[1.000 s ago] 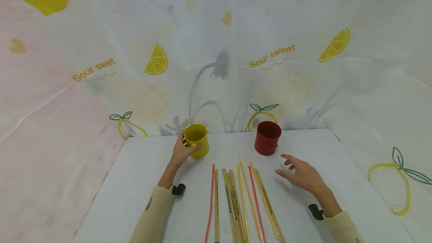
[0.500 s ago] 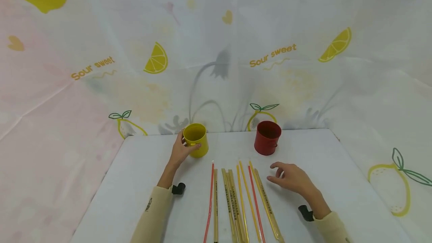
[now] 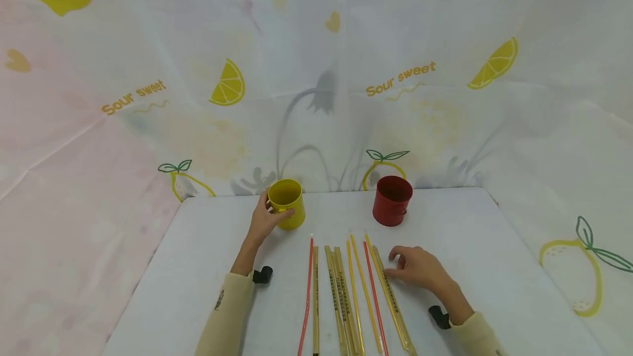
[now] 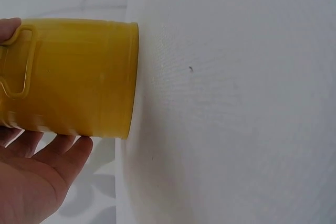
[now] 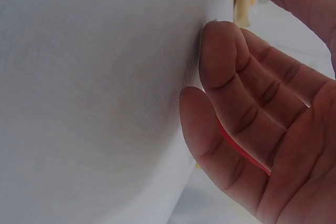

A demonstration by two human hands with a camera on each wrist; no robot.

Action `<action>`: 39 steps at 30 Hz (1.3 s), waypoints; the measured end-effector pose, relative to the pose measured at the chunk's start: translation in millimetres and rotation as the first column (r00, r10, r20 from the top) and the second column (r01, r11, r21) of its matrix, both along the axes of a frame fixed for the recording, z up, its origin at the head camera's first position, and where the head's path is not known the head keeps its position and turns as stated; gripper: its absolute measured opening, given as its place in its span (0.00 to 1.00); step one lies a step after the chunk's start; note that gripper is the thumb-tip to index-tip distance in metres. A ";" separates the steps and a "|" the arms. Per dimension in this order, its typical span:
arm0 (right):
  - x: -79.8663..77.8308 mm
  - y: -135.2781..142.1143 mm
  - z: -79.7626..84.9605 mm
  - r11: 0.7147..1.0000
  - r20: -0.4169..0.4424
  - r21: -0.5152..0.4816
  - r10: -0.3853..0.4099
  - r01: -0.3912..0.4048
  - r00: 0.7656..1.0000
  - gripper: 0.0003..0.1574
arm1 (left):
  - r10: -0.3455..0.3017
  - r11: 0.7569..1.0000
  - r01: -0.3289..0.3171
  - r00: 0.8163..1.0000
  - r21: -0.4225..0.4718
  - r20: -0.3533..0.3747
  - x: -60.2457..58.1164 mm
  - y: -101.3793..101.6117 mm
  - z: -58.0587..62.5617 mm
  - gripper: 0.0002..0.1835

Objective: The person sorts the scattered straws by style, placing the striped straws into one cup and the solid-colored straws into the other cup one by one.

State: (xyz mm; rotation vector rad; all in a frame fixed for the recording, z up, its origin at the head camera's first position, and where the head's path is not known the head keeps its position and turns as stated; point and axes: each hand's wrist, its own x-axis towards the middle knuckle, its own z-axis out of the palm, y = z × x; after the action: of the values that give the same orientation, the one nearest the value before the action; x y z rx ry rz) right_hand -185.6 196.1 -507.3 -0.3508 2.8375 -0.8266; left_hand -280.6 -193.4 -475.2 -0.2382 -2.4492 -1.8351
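Cloth (image 3: pixel 267 32) beyond the left hand (image 3: pixel 262 223) and right hand (image 3: pixel 419 271) reads "Sour sweet" twice; a white table (image 3: pixel 460 246) lies beneath. The left hand grips the yellow cup (image 3: pixel 295 217) between thumb and fingers. The right hand curves loosely, thumb apart from fingers, just beside a printed stick (image 3: pixel 395 306). Beyond it stands the red cup (image 3: pixel 388 212). Between the hands lie more sticks (image 3: pixel 316 301), lettering too small to read.

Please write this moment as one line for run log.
left hand: holds yellow cup | right hand: empty, at rightmost stick, contact unclear | red cup: upright, no hand on it
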 end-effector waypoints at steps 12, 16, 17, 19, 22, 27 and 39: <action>1.7 -12.4 -5.9 0.998 -0.022 -0.015 0.062 -0.062 0.998 0.12 | 0.050 0.999 -0.051 0.998 -0.015 -0.031 -23.2 -8.7 -37.7 0.49; 3.0 -17.3 -6.9 0.999 -0.027 -0.022 0.040 -0.040 0.999 0.11 | 0.044 0.999 -0.044 0.998 -0.008 -0.036 -23.9 -9.2 -37.4 0.49; 3.5 -18.6 -7.1 0.999 -0.025 -0.029 0.028 -0.029 0.999 0.11 | 0.042 0.999 -0.042 0.998 -0.004 -0.037 -24.0 -9.3 -37.2 0.49; 4.6 -20.9 -7.1 0.999 -0.016 -0.042 0.000 -0.001 1.000 0.09 | 0.038 0.999 -0.038 0.999 0.000 -0.038 -24.0 -9.4 -37.1 0.49; 6.4 -24.0 -6.8 0.997 -0.003 -0.071 -0.036 0.035 0.999 0.08 | 0.041 0.999 -0.042 0.999 -0.005 -0.032 -23.7 -9.5 -37.5 0.49; 6.8 -24.9 -6.6 0.993 0.012 -0.078 -0.082 0.083 0.997 0.08 | 0.042 0.999 -0.042 0.999 -0.006 -0.027 -22.4 -8.3 -37.5 0.50; -15.1 -28.5 20.9 0.974 -0.060 -0.171 -0.158 0.146 0.986 0.05 | 0.041 0.999 -0.042 0.999 -0.002 -0.031 -23.3 -9.6 -38.7 0.49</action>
State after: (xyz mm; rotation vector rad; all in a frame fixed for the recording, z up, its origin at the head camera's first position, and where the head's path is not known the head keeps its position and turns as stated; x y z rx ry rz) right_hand -200.7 167.6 -486.4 -0.1888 2.8993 -1.1063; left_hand -304.0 -203.0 -513.8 -0.2131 -2.4170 -1.7981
